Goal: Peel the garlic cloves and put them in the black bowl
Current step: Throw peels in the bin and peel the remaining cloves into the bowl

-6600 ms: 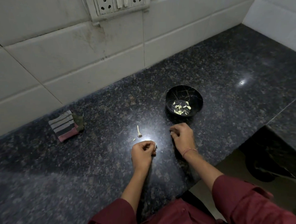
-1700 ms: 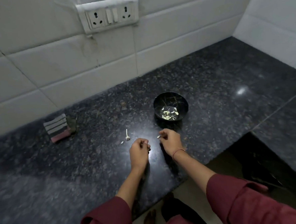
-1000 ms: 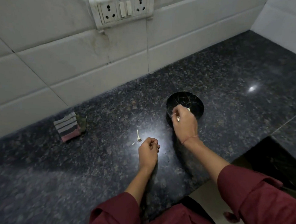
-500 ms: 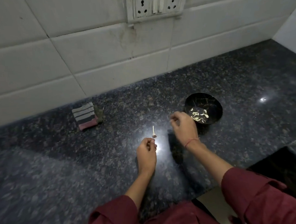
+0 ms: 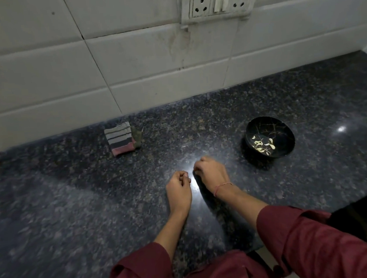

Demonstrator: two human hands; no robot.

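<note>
Cloves [image 5: 262,144] in bowl [image 5: 283,130]; cloth [image 5: 119,139] well left, by wall [image 5: 151,54]

White tiled wall [image 5: 130,56], 2-socket switch panel [image 5: 219,2], dark speckled granite counter [image 5: 75,210]

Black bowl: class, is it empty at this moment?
No, the black bowl has several pale garlic cloves lying on its floor.

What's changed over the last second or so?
The right hand left the bowl, swung back left and came down on the counter beside the left hand. The garlic stalk that lay there is out of sight now. The left hand stayed curled in place; bowl, cloves and cloth did not move.
</note>
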